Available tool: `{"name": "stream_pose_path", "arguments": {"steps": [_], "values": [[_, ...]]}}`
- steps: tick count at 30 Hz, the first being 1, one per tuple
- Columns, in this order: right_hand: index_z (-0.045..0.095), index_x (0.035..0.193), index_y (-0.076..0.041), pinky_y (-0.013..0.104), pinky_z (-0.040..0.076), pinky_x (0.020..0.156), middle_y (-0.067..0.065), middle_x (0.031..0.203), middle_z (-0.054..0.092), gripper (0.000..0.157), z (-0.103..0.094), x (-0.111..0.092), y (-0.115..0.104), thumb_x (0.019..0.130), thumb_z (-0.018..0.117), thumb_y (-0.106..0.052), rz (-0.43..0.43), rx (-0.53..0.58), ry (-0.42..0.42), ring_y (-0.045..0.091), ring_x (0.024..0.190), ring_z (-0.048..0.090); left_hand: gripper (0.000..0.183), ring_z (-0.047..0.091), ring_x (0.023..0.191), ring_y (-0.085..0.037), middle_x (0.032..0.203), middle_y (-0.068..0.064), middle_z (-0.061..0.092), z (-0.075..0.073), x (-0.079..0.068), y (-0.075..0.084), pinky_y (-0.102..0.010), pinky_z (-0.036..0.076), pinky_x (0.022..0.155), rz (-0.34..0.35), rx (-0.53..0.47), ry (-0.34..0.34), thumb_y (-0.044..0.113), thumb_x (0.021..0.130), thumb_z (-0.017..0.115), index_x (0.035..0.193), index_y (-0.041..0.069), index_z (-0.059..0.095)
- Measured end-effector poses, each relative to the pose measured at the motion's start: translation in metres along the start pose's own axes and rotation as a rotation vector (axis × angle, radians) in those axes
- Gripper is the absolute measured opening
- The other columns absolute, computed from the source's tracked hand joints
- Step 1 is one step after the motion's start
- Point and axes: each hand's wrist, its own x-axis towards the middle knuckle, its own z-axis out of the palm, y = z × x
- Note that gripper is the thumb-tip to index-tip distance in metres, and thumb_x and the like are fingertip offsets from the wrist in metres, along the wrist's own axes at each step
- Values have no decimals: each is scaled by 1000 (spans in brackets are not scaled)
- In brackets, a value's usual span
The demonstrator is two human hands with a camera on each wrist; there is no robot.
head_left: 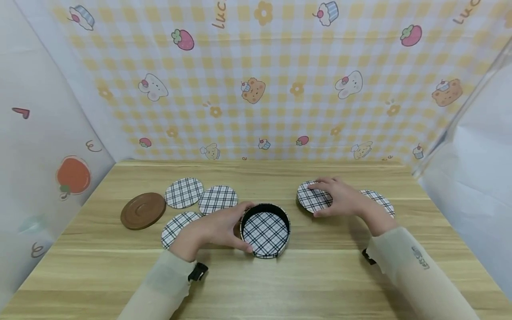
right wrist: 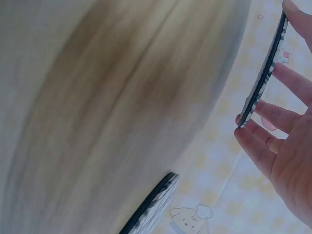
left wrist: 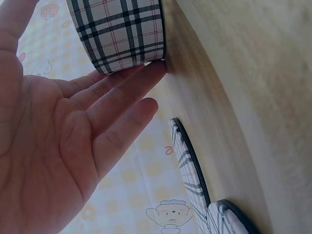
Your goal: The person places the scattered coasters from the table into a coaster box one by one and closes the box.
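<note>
A round plaid coaster holder (head_left: pixel 276 210) with a black inner wall stands on the table, a plaid coaster lying inside it. My left hand (head_left: pixel 218 226) holds its left side, thumb at the near rim and fingers around the far side; the left wrist view shows fingertips against the plaid outer wall (left wrist: pixel 122 36). Over to the right, my right hand (head_left: pixel 346 198) grips a plaid coaster (head_left: pixel 309 198) by its edges. Seen edge-on in the right wrist view, this coaster (right wrist: pixel 263 73) is lifted off the table, between thumb and fingers.
Left of the holder lie three plaid coasters, one at the back (head_left: pixel 184 193), one beside it (head_left: pixel 218 198) and one partly under my left forearm (head_left: pixel 175 229). A brown round disc (head_left: pixel 142 211) lies further left. Another coaster (head_left: pixel 382 202) is partly hidden behind my right wrist.
</note>
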Motion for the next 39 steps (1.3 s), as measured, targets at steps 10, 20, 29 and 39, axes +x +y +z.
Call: {"name": "stream_pose_path", "arguments": {"steps": [10,20,29,39], "values": [[53,144,-17,69,42,102,24,151,43,81,0,-3,-19,75,82,-49,-64,-39,18,50,134,41,111,44,139,-30,155,-12,42,-2,0,-1,-49,36,117,13,3,-1,48,70,87,155,12,26],[54,144,-21,63,45,103,19,153,43,81,3,-8,-45,75,82,-52,-123,-24,26,42,133,43,111,45,139,-29,155,-11,42,-1,0,-2,-48,37,117,3,-9,-1,49,70,87,155,14,25],[55,142,-22,60,47,102,16,152,45,79,7,-7,-64,75,81,-52,-183,-46,33,39,133,45,111,43,140,-29,156,-11,41,-1,-1,-2,-47,36,118,7,-6,2,48,70,87,155,12,25],[54,143,-21,58,48,102,16,152,44,79,11,2,-87,76,79,-54,-242,-7,-8,36,132,45,111,48,137,-29,152,-12,45,-2,0,-2,-47,38,116,23,-26,-1,46,71,88,155,10,25]]}}
